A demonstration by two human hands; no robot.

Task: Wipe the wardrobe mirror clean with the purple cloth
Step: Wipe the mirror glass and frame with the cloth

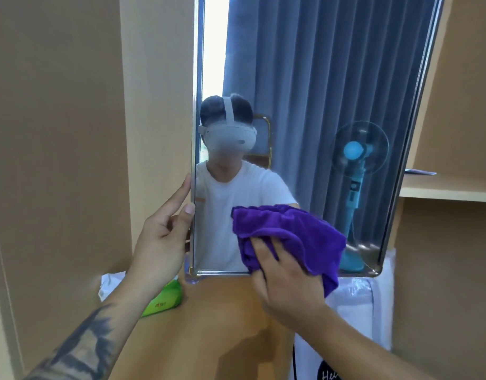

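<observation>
A tall mirror (pixel 313 91) is fixed to the inside of an open wooden wardrobe door. It reflects a person in a white T-shirt, blue curtains and a blue fan. My left hand (pixel 165 231) grips the mirror's left edge, thumb on the front and fingers behind the door edge. With my right hand (pixel 285 281) I press a bunched purple cloth (pixel 294 231) against the glass near the lower right part of the mirror. The fingers lie spread on the cloth, partly tucked into its folds.
A wooden panel (pixel 58 160) rises on the left. Wardrobe shelves (pixel 450 193) stand on the right. A green packet (pixel 165 300) and white plastic lie below my left hand. A white plastic-wrapped item (pixel 359 311) stands below the mirror on the right.
</observation>
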